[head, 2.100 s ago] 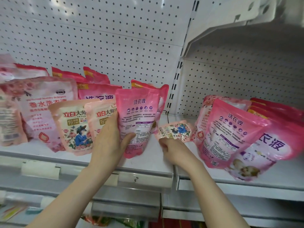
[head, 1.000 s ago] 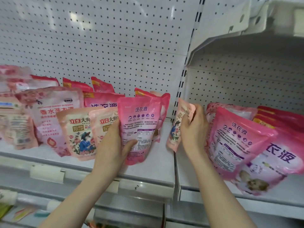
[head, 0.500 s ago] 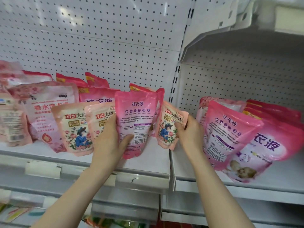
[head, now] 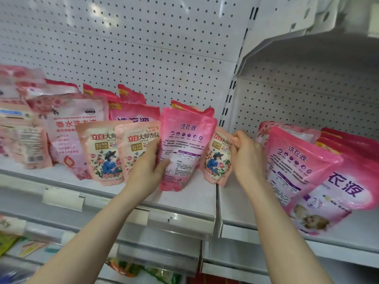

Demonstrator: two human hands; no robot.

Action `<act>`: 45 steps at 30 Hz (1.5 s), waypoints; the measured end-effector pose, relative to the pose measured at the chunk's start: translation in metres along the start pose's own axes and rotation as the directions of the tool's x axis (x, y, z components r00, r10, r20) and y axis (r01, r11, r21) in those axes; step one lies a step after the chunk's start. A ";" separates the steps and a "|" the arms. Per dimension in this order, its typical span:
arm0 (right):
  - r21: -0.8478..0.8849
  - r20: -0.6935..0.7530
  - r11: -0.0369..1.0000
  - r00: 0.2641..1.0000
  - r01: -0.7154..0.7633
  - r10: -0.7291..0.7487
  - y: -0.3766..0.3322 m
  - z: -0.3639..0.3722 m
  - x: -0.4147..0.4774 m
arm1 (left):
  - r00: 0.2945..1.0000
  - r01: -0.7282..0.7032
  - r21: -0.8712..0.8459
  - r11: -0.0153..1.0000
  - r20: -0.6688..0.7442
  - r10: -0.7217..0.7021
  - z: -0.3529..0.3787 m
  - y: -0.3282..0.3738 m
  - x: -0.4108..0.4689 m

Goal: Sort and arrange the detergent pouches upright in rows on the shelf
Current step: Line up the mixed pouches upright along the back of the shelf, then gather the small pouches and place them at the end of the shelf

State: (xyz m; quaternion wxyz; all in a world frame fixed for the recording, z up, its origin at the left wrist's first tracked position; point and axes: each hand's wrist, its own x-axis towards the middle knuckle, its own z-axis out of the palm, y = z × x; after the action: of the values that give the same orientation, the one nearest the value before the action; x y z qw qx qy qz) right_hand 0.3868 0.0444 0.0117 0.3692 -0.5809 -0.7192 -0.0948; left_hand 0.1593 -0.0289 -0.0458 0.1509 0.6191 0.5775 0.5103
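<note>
- The pink pouch is held upright near the front edge of the shelf by the left hand. The thumb is laid across its front and the fingers are curled behind its left edge, probably to prevent toppling while a neighbour is seated.
- The flowered pouch is pinched at its upper right corner by the right hand, with the fingers curled together. It stands nearly upright just beside the pink pouch, at the right edge of the shelf. Whether its base bears on the shelf cannot be told.
- The high grip is judged to leave the base free for seating.
- Two matching pouches stand left of the pink pouch, which therefore separates the flowered kind. Sorting is judged unfinished.
- Taller pouches are ranked behind, toward the back edge.
- On the adjoining shelf, large pouches lean close to the right wrist, so room on that side is limited.
</note>
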 end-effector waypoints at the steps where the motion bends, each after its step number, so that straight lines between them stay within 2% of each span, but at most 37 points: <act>1: 0.001 0.021 1.000 1.000 0.014 -0.014 0.000 0.001 0.000 | 1.000 -0.005 0.000 1.000 0.007 0.005 -0.001 0.001 0.001; 3: 0.056 0.055 0.998 0.998 0.023 -0.026 -0.001 0.002 -0.001 | 0.999 -0.033 0.047 0.998 -0.013 0.034 0.001 0.003 0.001; 5: 0.120 0.006 0.993 1.000 0.014 -0.015 -0.001 0.003 -0.005 | 0.993 -0.069 0.156 0.985 -0.087 0.083 0.003 0.004 -0.004; 8: 0.288 -0.057 0.951 0.989 -0.113 0.135 0.000 0.008 -0.013 | 0.955 -0.117 0.312 0.943 -0.226 0.193 0.000 0.002 -0.017; 10: 0.418 0.031 0.880 0.971 -0.227 0.235 0.003 0.017 -0.018 | 0.899 -0.126 0.384 0.915 -0.347 0.269 -0.007 -0.003 -0.026; 13: 0.339 0.148 0.898 0.959 -0.279 0.242 0.006 0.030 -0.029 | 0.848 -0.053 0.376 0.925 -0.472 0.240 -0.021 -0.014 -0.035; 15: 0.311 0.140 0.893 0.945 -0.326 0.296 0.007 0.032 -0.035 | 0.875 -0.012 0.330 0.944 -0.453 0.169 -0.026 -0.019 -0.038; 17: 0.301 0.059 0.883 0.931 -0.361 0.360 0.005 0.028 -0.040 | 0.921 0.042 0.251 0.967 -0.386 0.061 -0.029 -0.022 -0.039; 20: 0.301 -0.062 0.893 0.928 -0.335 0.369 0.001 0.019 -0.053 | 0.932 0.120 0.139 0.983 -0.356 -0.063 -0.027 -0.024 -0.038; 22: 0.305 -0.003 0.879 0.923 -0.366 0.385 -0.004 0.016 -0.065 | 0.933 0.155 0.056 0.986 -0.338 -0.127 -0.025 -0.026 -0.037; 23: 0.320 0.061 0.858 0.913 -0.402 0.405 -0.006 0.017 -0.069 | 0.938 0.151 0.077 0.986 -0.326 -0.118 -0.023 -0.028 -0.037; 25: 0.369 0.154 0.803 0.882 -0.469 0.444 -0.010 0.019 -0.076 | 0.956 0.127 0.159 0.979 -0.284 -0.078 -0.020 -0.033 -0.039; 28: 0.478 0.141 0.720 0.853 -0.504 0.503 -0.013 0.019 -0.083 | 0.959 0.147 0.103 0.984 -0.260 -0.116 -0.027 -0.036 -0.040; 32: 0.649 0.079 0.597 0.823 -0.471 0.563 -0.011 0.004 -0.095 | 0.912 0.010 0.015 1.000 -0.411 -0.003 -0.050 -0.032 -0.049; 35: 0.796 0.118 0.438 0.817 -0.417 0.564 -0.016 -0.007 -0.110 | 0.885 -0.066 -0.091 0.994 -0.465 0.016 -0.071 -0.025 -0.061; 37: 0.863 0.173 0.323 0.828 -0.388 0.534 -0.023 -0.012 -0.121 | 0.909 -0.052 -0.231 0.972 -0.414 -0.050 -0.080 -0.024 -0.067; 40: 0.882 0.316 0.174 0.823 -0.439 0.473 -0.035 -0.008 -0.137 | 0.954 0.073 -0.503 0.861 -0.216 -0.207 -0.081 -0.027 -0.080; 42: 0.869 0.401 0.101 0.809 -0.484 0.430 -0.045 -0.003 -0.143 | 0.952 0.127 -0.564 0.816 -0.161 -0.260 -0.078 -0.027 -0.088; 45: 0.854 0.455 0.076 0.811 -0.514 0.367 -0.055 0.003 -0.146 | 0.947 0.154 -0.594 0.790 -0.140 -0.290 -0.075 -0.026 -0.098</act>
State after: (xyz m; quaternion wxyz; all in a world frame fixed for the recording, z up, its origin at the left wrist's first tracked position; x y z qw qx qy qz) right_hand 0.3436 -0.0832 -0.0678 0.6090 -0.4222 -0.4306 0.5152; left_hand 0.1025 -0.1367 -0.0780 0.3239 0.4105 0.4785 0.7054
